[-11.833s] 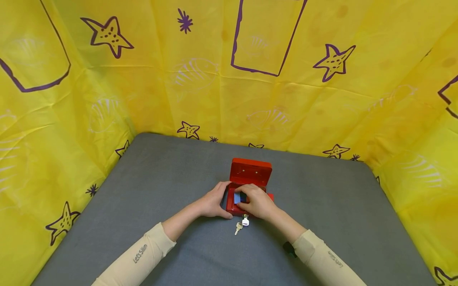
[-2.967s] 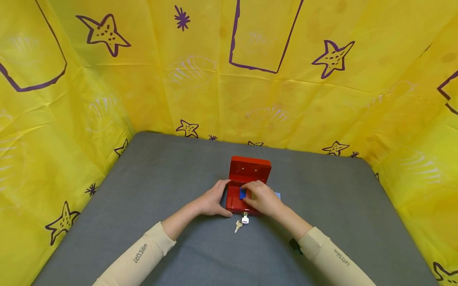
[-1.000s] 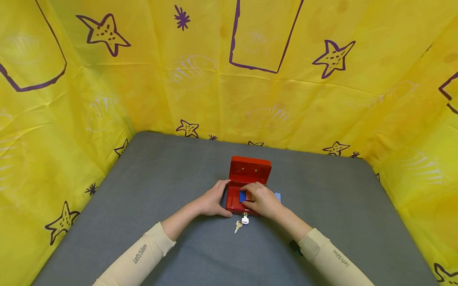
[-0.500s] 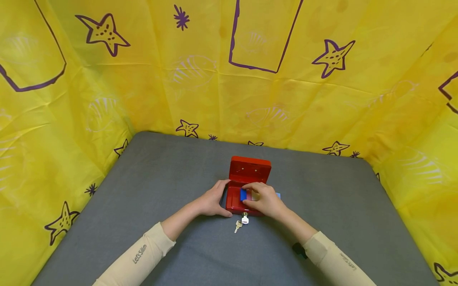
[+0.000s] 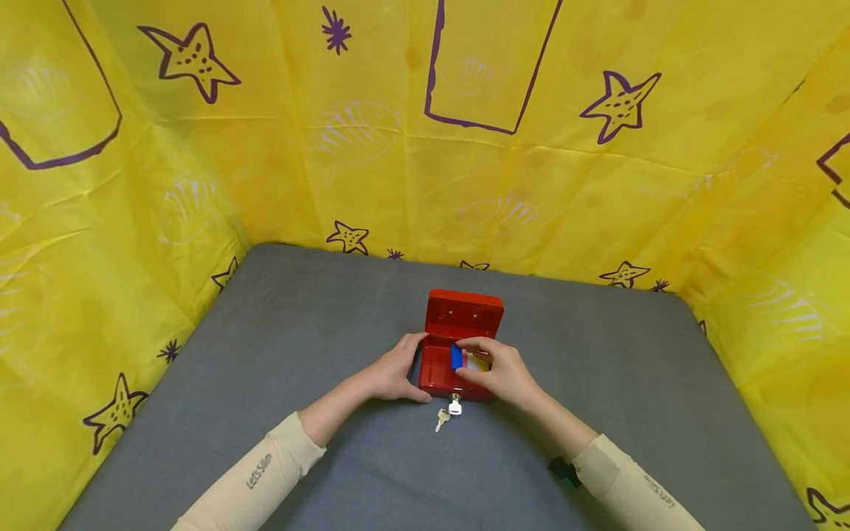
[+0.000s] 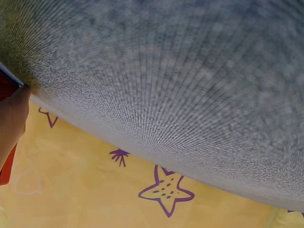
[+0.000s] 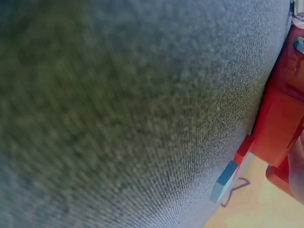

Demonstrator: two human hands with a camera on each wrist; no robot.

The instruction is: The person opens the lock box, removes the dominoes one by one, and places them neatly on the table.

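Observation:
A red cash box (image 5: 434,385) stands on the table with its lid (image 5: 465,316) raised. My left hand (image 5: 392,372) grips the box's left side, thumb at the front corner and fingers at the back. Over the box's right half, my right hand (image 5: 502,372) pinches a small blue block (image 5: 456,357) between thumb and fingers. Pink, white and yellow patches show beneath that hand; what they belong to is partly hidden. In the right wrist view, a red block (image 7: 243,149) and a light blue block (image 7: 224,181) lie beside the box.
One key (image 5: 454,405) sits in the lock at the box's front, and a second key (image 5: 443,421) hangs by it. The grey table (image 5: 319,310) is bordered by a yellow curtain (image 5: 372,169) at the back and sides.
Earlier my right hand pinched a light blue block inside the box; later that block lay at the right. Now the hand has shifted slightly right with the blue block. The left hand stays put.

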